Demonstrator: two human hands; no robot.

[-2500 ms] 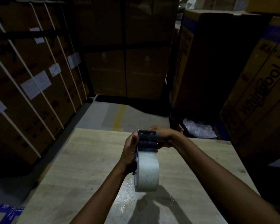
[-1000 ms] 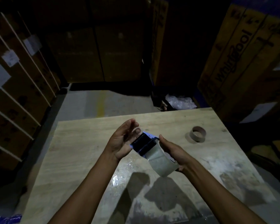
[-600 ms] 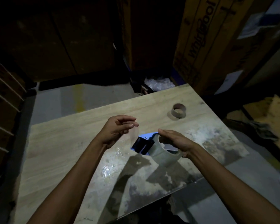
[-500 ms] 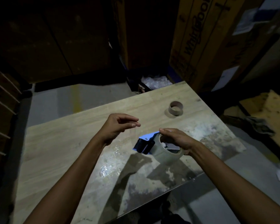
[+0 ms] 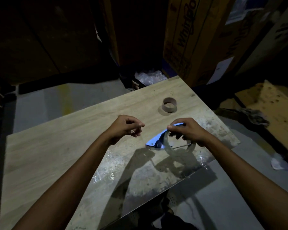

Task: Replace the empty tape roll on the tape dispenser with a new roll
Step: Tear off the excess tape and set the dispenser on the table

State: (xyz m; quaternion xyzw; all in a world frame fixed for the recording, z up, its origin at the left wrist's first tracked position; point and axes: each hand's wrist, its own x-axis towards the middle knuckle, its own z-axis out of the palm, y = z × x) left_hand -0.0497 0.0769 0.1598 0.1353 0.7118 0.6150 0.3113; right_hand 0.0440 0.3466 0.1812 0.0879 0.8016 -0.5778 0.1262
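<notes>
looking down from the head camera, the right hand (image 5: 188,130) lies over a tape dispenser (image 5: 154,141) on a wooden table (image 5: 56,146). its fingers curl down over the top of the clear tape roll (image 5: 179,144) mounted on the dispenser, closed around the roll's upper edge, with a couple of fingertips reaching into the open middle of the roll. the dispenser lies on its side near the right front part of the table, its pale blue plate facing up and its narrow end pointing left toward the other hand.

the left hand (image 5: 127,127) hangs just above the table to the left of the dispenser, apart from it. its thumb and first fingers are drawn together in a narrow pinch. a faint, see-through strip seems to run from that pinch down toward the dispenser, but the light is too dim to be sure that it holds the tape end, so i cannot tell what, if anything, is between the fingers.

an empty cardboard tape core (image 5: 169,105) stands on its end farther back on the table, well apart from both hands and beyond the dispenser. the table near the front edge is scuffed and shiny with old tape scraps. tall cardboard boxes (image 5: 186,35) stand behind the table, one with printed lettering, and a crumpled plastic sheet (image 5: 150,78) lies on the floor between them.
</notes>
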